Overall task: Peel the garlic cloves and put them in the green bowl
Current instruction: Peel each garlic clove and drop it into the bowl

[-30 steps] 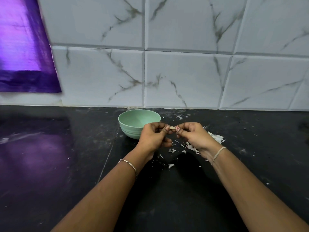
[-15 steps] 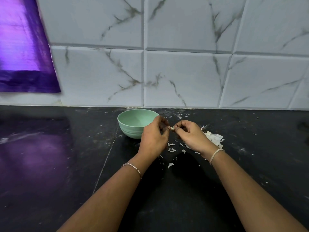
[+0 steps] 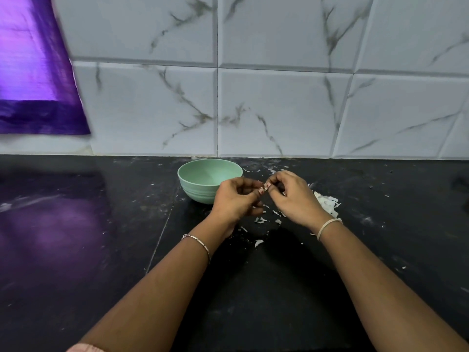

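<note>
Pinching a small garlic clove (image 3: pixel 266 187) btw both hands, up off the counter, just right of the green bowl (image 3: pixel 195 189) and about level w/ its rim.

Left hand (image 3: pixel 237 199): fingers curled in tight, thumb + forefinger nipping the clove's left end. Right hand (image 3: pixel 294 199): same deal, fingers curled, tips gripping the right end. How much skin is on the clove, can't tell tbh, way too small.

Left-hand knuckles overlapping the bowl's right side in view; touching or not, can't say. Bowl upright on the black countertop (image 3: pixel 76 250), close to the back wall.

Pile of white garlic peels (image 3: pixel 327 204) right behind the right hand, partly hidden by it. More loose peel scraps (image 3: pixel 260 220) scattered on the counter below the hands and btw the wrists.

Thin chain bracelet (image 3: pixel 198 241) on the left wrist, pale band (image 3: pixel 328 226) on the right.

Marble-look wall tiles (image 3: pixel 279 110) at the back w/ grey veins. Purple cloth (image 3: pixel 33 72) hanging top left, w/ a purple glow reflected on the shiny counter underneath.
</note>
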A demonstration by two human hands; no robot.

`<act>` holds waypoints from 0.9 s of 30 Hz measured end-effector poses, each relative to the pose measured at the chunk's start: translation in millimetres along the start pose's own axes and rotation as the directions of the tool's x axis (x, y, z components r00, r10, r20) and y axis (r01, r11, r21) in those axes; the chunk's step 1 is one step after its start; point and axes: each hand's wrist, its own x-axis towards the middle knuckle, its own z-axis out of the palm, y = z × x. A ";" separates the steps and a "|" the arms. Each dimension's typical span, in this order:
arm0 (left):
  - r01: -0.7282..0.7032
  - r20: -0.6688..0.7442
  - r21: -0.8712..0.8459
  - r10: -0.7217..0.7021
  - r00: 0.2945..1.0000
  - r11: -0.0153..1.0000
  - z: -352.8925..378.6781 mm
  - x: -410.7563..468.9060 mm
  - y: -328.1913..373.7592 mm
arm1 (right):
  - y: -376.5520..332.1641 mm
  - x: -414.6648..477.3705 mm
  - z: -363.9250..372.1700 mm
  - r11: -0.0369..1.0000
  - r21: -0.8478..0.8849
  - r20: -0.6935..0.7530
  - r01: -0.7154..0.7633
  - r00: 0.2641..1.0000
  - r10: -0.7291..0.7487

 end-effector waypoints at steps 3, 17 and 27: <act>0.015 0.035 -0.049 -0.013 0.999 0.999 1.0 -0.9 0.4 | 3.6 1.3 -3.4 0.999 -0.032 -0.027 -0.034 0.999 0.033; 0.047 0.091 -0.167 -0.032 0.995 0.985 1.0 -2.3 -1.2 | 15.7 0.0 -27.0 0.946 -0.249 -0.085 -0.205 0.978 0.190; 0.010 0.050 -0.132 -0.004 0.999 0.991 5.5 -0.3 -5.7 | 21.7 2.6 -21.2 0.986 -0.047 -0.059 -0.159 0.986 0.156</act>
